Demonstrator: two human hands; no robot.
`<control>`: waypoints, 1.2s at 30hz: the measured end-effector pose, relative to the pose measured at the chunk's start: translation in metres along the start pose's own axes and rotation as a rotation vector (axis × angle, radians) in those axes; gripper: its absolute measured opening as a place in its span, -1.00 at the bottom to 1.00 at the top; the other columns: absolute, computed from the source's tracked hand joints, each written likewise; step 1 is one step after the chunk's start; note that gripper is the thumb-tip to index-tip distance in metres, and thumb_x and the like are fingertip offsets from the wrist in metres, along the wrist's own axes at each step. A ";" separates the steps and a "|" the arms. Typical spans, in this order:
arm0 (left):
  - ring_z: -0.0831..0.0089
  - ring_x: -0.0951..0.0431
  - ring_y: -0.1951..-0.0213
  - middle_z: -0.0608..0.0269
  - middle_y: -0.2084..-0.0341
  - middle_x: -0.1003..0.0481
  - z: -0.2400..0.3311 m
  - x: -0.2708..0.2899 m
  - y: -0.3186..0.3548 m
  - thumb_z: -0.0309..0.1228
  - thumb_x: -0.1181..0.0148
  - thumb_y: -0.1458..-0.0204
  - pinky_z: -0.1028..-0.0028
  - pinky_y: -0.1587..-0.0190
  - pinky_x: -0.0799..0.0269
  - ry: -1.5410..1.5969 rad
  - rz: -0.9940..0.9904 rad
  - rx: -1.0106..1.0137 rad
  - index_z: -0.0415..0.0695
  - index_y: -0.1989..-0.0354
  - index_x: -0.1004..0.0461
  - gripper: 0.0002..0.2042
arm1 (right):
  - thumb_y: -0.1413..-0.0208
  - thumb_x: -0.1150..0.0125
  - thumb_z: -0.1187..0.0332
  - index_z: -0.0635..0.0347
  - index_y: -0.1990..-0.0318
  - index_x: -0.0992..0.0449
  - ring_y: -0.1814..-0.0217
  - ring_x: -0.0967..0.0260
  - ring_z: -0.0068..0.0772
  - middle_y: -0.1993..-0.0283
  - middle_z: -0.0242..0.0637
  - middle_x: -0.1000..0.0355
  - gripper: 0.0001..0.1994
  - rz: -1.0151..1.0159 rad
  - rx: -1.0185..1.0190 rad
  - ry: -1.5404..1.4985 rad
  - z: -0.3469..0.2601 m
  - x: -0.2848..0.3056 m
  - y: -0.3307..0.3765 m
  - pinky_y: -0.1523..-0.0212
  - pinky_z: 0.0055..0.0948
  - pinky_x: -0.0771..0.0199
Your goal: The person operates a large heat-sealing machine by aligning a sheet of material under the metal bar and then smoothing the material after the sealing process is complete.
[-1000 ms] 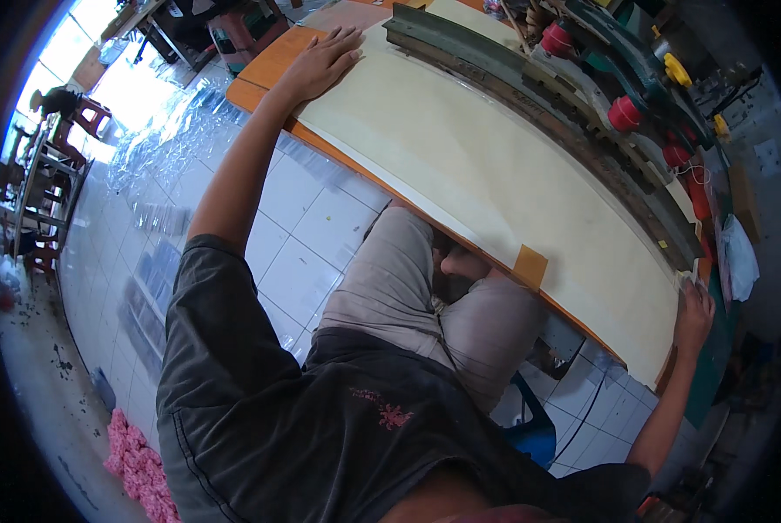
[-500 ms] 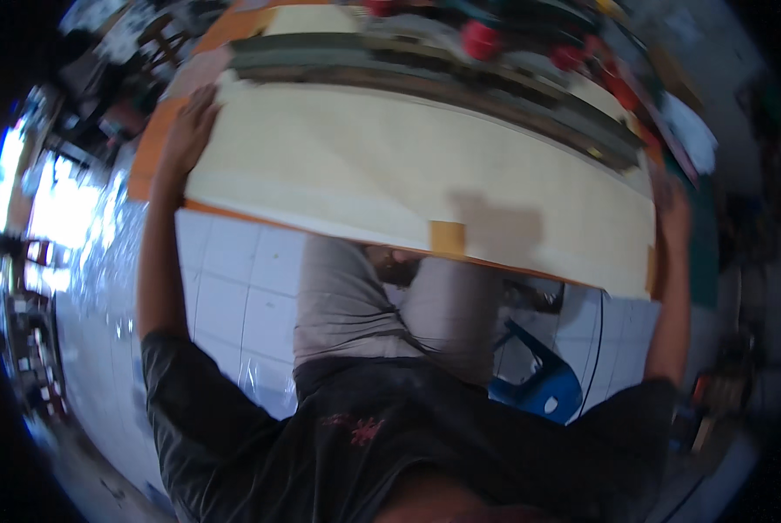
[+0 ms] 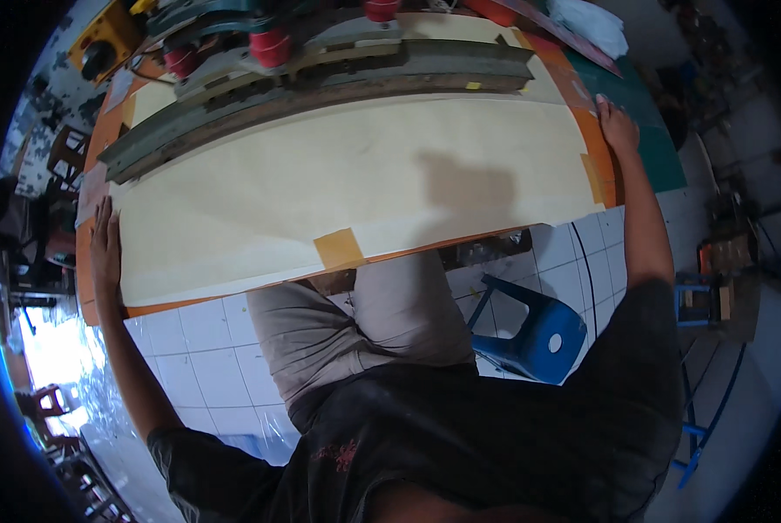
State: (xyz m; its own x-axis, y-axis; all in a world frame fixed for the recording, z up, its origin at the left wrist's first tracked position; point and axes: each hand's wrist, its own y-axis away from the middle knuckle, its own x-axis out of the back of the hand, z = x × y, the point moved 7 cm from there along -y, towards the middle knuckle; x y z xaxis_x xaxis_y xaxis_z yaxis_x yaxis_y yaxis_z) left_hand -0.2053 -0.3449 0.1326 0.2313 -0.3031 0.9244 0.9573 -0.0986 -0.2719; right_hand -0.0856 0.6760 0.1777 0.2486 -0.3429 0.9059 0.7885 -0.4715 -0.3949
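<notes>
A wide cream sheet [image 3: 347, 166] covers most of the orange tabletop [image 3: 151, 307] in front of me, with a yellow tape piece [image 3: 339, 250] at its near edge. My left hand [image 3: 106, 248] lies at the sheet's left edge, fingers stretched out and close together. At the right, my right hand [image 3: 618, 129] rests on the table's orange border, beside the sheet; its fingers look extended, though partly blurred. Neither hand shows anything held. Along the sheet's far side runs a long dark metal bar [image 3: 321, 96], apart from both hands.
Behind the bar stands green machinery with red cylindrical parts [image 3: 270, 50]. A yellow box with a dark knob [image 3: 107, 44] is at the far left. A green surface [image 3: 656, 144] adjoins the right side. Below, a blue plastic stool [image 3: 538, 336] stands on white tiles near my legs.
The view has swung, so the table now tilts the other way, its left end nearer and its right end farther. Both hands stay by the table's two sides.
</notes>
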 end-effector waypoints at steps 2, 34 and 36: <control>0.23 0.03 -0.52 0.24 -0.46 -0.15 -0.003 -0.002 0.000 -0.06 0.24 -0.41 0.13 -0.52 0.24 -0.029 -0.012 0.002 0.02 -0.46 -0.19 -0.48 | -0.37 0.39 -0.26 0.14 -0.22 -0.49 -0.29 -0.36 0.12 -0.24 -0.05 -0.45 -0.28 0.114 -0.044 0.009 0.026 -0.001 -0.008 -0.33 0.06 -0.24; 0.11 -0.09 -0.47 -0.02 -0.43 -0.16 -0.011 -0.001 -0.003 -0.14 0.24 -0.43 0.24 -0.49 0.06 0.034 -0.047 0.004 -0.14 -0.45 -0.17 -0.49 | -0.36 0.47 -0.28 0.07 -0.44 -0.23 -0.55 -0.02 0.04 -0.53 -0.09 -0.08 -0.24 -0.175 -0.269 -0.299 0.072 -0.062 -0.034 -0.49 0.05 0.00; 0.12 -0.09 -0.47 -0.01 -0.43 -0.17 -0.011 0.000 -0.004 -0.14 0.24 -0.43 0.24 -0.49 0.07 0.042 -0.046 0.001 -0.12 -0.46 -0.17 -0.49 | -0.36 0.47 -0.27 0.07 -0.44 -0.21 -0.57 0.01 0.02 -0.54 -0.11 -0.06 -0.24 -0.162 -0.291 -0.265 0.075 -0.067 -0.036 -0.50 0.07 0.02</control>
State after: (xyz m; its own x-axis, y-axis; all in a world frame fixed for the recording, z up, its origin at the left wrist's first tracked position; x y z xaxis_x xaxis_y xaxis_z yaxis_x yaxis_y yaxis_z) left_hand -0.2110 -0.3548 0.1304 0.1797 -0.3380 0.9238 0.9668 -0.1126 -0.2293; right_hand -0.0882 0.7773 0.1430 0.3005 -0.0424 0.9528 0.6474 -0.7246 -0.2364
